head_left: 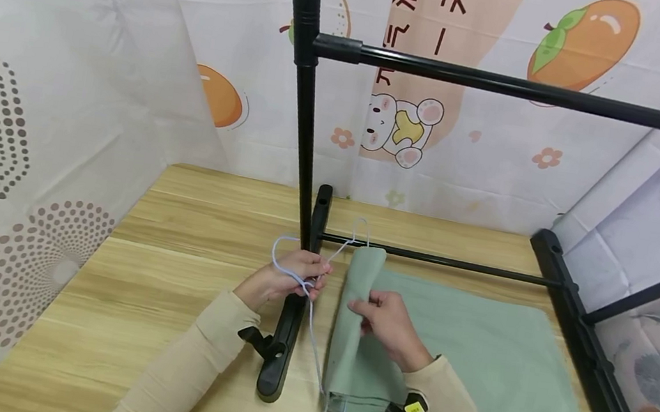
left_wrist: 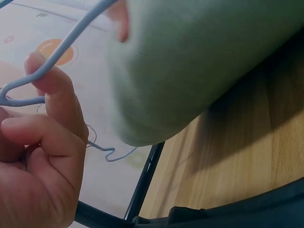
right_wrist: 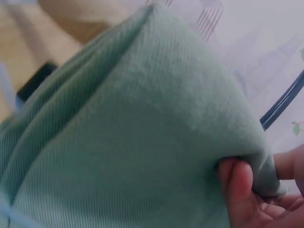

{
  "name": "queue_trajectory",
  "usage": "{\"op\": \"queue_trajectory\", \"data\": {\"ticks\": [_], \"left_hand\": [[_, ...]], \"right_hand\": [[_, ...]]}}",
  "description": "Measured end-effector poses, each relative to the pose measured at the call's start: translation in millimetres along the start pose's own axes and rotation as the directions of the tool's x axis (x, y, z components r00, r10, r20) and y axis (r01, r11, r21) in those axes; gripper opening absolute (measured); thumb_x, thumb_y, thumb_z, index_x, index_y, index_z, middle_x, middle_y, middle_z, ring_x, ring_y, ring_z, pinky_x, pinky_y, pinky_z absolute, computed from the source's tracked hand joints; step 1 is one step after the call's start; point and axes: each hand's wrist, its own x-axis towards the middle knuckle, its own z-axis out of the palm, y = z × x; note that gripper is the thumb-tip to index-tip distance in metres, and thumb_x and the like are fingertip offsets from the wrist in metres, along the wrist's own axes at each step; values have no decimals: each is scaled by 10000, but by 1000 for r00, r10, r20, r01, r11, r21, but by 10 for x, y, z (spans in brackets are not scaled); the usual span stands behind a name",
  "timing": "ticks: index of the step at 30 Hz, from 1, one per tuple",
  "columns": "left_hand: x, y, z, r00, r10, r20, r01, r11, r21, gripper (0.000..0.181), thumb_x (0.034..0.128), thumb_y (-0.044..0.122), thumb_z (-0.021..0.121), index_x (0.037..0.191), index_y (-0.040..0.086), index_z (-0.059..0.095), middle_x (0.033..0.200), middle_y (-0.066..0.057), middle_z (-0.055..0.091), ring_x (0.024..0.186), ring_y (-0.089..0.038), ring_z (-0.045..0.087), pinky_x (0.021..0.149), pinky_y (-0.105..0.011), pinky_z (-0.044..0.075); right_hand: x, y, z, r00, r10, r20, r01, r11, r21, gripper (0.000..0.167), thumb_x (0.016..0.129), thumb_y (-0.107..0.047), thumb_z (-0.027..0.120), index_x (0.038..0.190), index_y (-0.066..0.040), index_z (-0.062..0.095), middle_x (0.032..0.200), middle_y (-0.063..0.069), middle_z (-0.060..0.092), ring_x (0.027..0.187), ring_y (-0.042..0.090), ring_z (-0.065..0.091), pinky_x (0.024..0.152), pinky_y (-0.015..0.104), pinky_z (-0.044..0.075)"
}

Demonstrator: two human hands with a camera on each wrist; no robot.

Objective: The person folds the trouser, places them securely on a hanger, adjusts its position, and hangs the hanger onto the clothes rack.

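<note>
My left hand (head_left: pixel 288 275) pinches a light blue wire hanger (head_left: pixel 313 344) near the base of its hook, as the left wrist view shows the wire (left_wrist: pixel 71 37) between its fingers. The hanger lies sideways, its two ends sticking out beyond a green ribbed cloth (head_left: pixel 352 336). A narrow folded part of the cloth is raised around the hanger's long side; the rest lies flat to the right. My right hand (head_left: pixel 392 324) pinches the edge of this raised part, and in the right wrist view its thumb and fingers (right_wrist: pixel 240 183) bunch the cloth (right_wrist: pixel 142 128).
A black rack stands over the wooden table (head_left: pixel 191 250), with an upright post (head_left: pixel 304 139), a top bar (head_left: pixel 481 79), a low crossbar (head_left: pixel 455 262) and feet on the left (head_left: pixel 275 367) and right (head_left: pixel 599 363). Printed curtains (head_left: pixel 253 33) hang behind and beside it.
</note>
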Motion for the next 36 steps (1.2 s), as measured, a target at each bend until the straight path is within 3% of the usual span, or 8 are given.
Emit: {"op": "queue_trajectory", "data": {"ticks": [2,5,9,14,17,22,28,36], "left_hand": [[4,4,16,1000,-3,14,3,1000,8,144,1041,92,360,1001,13,474,657,23,511,504,-64,558,426,-139,345],[19,5,33,999,3,41,-3,1000,22,156,1045,103,359,1010,-10,462,650,31,515,503,-60,564,424,-143,339],[18,29,50,999,9,53,-11,1000,26,173,1050,111,358,996,-18,460,641,38,519,500,-59,561,441,-151,383],[-6,87,59,999,18,41,-19,1000,24,169,1048,96,357,947,18,468,642,36,516,490,-62,551,460,-165,432],[-7,101,59,999,19,49,-20,1000,16,173,1047,90,352,922,39,461,647,34,512,489,-60,548,473,-171,455],[7,88,68,997,28,67,-28,1000,8,180,1046,87,358,900,45,455,650,22,506,494,-66,546,488,-178,482],[33,97,108,995,63,78,-67,997,44,176,1040,92,373,892,47,456,636,23,524,490,-70,567,432,-166,407],[40,141,78,998,45,46,-48,997,67,174,1047,102,365,975,-28,456,630,24,517,475,-71,561,428,-183,403]], "right_hand": [[-33,-63,3,1000,8,-3,-8,999,41,332,881,-88,661,612,-74,466,602,-33,516,542,102,529,526,249,499],[-83,-149,6,1000,14,6,-15,996,86,160,892,-90,652,805,41,626,680,-27,612,575,88,568,539,237,510],[-154,-268,13,1000,6,-1,-6,990,142,231,891,-79,645,1000,125,644,724,-26,647,590,60,576,546,222,507],[-236,-386,8,1000,11,2,-11,970,241,100,890,-66,644,833,15,654,697,-47,615,566,43,550,546,208,496],[-267,-430,9,1000,25,16,-29,952,303,144,896,-64,637,752,-68,633,677,-53,617,566,41,561,553,204,498],[-324,-507,-3,998,29,48,-44,927,373,165,909,-71,618,751,-113,642,694,-65,653,593,37,583,585,197,510],[-380,-655,-70,998,12,55,-36,893,449,192,925,-83,603,743,-138,636,697,-83,666,593,26,550,578,171,467],[-391,-804,-218,997,-48,52,21,902,432,245,922,-73,603,702,-171,647,654,-114,623,548,20,505,538,168,418]]}}
